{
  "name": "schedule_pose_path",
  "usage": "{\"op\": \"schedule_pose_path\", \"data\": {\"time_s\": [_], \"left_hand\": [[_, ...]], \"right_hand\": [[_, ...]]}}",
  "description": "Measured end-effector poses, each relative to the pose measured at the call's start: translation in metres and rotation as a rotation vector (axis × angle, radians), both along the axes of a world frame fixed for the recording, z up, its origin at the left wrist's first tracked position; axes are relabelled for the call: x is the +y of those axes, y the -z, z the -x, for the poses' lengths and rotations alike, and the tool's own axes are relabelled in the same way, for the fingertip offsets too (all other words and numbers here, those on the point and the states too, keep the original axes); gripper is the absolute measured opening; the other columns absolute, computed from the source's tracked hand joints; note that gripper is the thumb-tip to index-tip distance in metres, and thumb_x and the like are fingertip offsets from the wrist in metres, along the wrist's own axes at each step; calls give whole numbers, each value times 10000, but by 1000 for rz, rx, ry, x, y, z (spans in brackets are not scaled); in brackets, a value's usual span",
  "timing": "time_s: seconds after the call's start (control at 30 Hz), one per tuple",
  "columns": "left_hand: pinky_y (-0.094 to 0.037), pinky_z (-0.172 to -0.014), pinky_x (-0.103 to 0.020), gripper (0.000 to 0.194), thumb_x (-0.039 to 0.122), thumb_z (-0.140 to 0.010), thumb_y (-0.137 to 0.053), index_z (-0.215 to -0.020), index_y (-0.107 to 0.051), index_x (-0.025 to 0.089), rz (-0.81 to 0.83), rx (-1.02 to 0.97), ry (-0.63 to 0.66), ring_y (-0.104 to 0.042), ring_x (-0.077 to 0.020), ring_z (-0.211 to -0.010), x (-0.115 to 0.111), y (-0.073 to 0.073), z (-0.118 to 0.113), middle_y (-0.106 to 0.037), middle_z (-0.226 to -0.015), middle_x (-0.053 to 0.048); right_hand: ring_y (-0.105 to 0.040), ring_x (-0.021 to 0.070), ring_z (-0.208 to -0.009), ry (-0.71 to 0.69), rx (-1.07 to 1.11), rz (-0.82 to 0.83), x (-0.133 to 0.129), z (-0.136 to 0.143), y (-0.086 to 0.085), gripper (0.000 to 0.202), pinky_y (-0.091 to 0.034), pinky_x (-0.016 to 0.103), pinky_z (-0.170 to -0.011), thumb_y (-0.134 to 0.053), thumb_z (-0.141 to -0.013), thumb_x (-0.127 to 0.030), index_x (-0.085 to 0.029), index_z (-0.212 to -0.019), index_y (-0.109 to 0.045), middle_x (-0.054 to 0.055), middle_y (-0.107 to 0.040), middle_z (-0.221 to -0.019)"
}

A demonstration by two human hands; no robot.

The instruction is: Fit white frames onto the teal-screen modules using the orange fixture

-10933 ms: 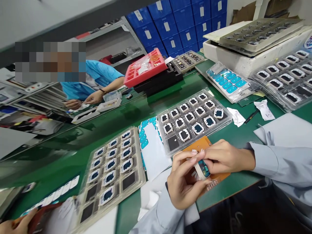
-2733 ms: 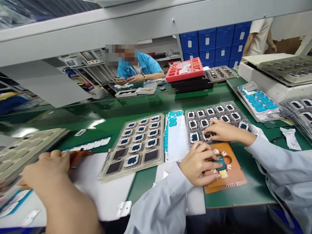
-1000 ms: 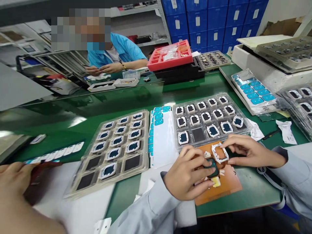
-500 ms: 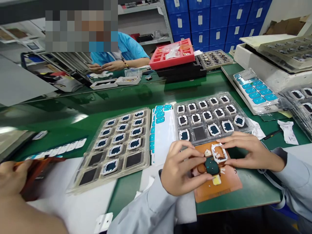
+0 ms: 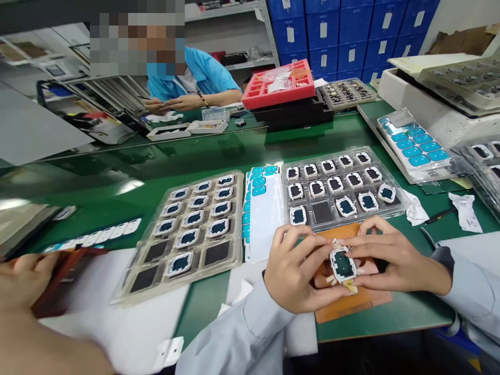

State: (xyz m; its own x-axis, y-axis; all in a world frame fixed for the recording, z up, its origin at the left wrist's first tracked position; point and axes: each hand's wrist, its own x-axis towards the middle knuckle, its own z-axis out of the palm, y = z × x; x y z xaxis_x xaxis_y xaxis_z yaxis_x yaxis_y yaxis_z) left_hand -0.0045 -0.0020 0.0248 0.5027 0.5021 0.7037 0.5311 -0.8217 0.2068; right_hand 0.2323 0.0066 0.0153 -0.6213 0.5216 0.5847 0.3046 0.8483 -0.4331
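My left hand (image 5: 302, 268) and my right hand (image 5: 394, 258) meet over an orange printed sheet (image 5: 353, 306) at the table's front edge. Between them is a white rounded watch-case frame (image 5: 334, 266), tilted. A dark green rounded piece (image 5: 344, 264) shows through its opening. My right fingers grip the frame's right side. Thumb and fingers of my left hand pinch at the left and lower edges, on the green piece. A small yellow tab (image 5: 351, 287) sticks out below the frame. Whether the green piece is seated in the frame, I cannot tell.
Clear trays of white frames stand ahead, one to the left (image 5: 237, 250) and one to the right (image 5: 324, 224). A white sheet (image 5: 266, 224) lies between them. A co-worker's hand (image 5: 25, 281) is at far left; another person sits opposite. A black pen (image 5: 439, 215) lies at right.
My right hand has brought the white frame left and down onto the dark green piece, which my left hand was holding beside it. The view has shifted slightly.
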Motion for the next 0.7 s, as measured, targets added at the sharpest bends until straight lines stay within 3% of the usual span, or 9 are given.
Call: {"op": "schedule_pose_path", "data": {"time_s": [0.2, 0.5, 0.7], "left_hand": [[-412, -788, -406, 445, 545, -736, -742, -1003, -657, 199, 10, 11, 5, -569, -226, -853, 0, 1, 1, -721, -888, -54], [-406, -808, -424, 498, 574, -723, -755, -1028, -655, 193, 65, 47, 7, -568, -244, -896, 0, 2, 3, -723, -929, -63], [-419, -840, -424, 455, 575, -748, -751, -953, -659, 180, 169, 92, 25, -558, -257, -978, 0, 4, 4, -712, -958, -68]], "right_hand": [[-549, 243, -960, -13, 2, -14, -1, 0, 0, 309, -525, 445, -810, -701, -888, -363, -218, -1153, -640, 105, -687, -1199], [-533, 234, -944, 4, 2, 16, -4, 2, -1, 351, -521, 418, -796, -717, -883, -358, -199, -1178, -614, 108, -686, -1187], [-520, 234, -951, 15, -42, 121, -8, 2, 0, 147, -516, 414, -803, -695, -892, -311, -192, -973, -665, 110, -686, -1167]]}}
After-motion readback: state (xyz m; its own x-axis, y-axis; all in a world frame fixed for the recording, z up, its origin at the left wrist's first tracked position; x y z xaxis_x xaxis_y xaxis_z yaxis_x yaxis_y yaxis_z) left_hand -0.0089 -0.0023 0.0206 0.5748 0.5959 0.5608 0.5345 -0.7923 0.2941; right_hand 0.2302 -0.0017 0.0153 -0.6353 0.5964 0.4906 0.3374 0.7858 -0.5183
